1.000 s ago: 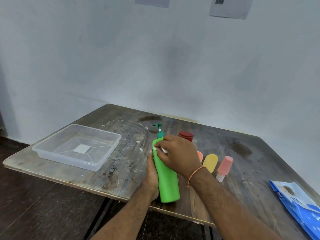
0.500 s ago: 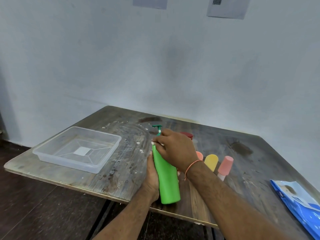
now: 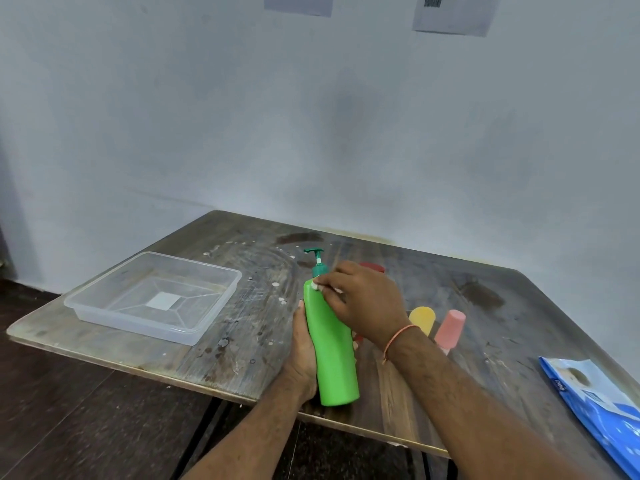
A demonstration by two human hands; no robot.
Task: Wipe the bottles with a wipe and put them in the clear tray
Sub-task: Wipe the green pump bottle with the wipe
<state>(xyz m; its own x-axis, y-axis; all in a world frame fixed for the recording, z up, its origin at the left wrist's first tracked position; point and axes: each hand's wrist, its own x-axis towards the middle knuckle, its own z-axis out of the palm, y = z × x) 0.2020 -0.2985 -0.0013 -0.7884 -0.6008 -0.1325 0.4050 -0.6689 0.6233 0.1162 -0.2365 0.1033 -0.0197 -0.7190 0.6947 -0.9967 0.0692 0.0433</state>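
Two hands work one smooth green plastic pump bottle [image 3: 332, 344] above the scuffed wooden bench [image 3: 242, 341]: my left hand [image 3: 303, 344] grips its body, my right hand [image 3: 363, 301] pinches a white wipe [image 3: 317, 287] against its shoulder; the clear tray [image 3: 152, 296] lies left.

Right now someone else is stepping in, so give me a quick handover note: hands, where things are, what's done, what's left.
Left hand: grips the green pump bottle low on its body, held above the table's near edge.
Right hand: pinches the white wipe against the bottle's shoulder, just under the pump.
Clear tray: on the table to the left, no bottles in it.
Yellow bottle and pink bottle lie on the table behind the right wrist; a red cap shows behind the hand.
Done: nothing placed.
Left: finish wiping the green one, tray it, then the others.
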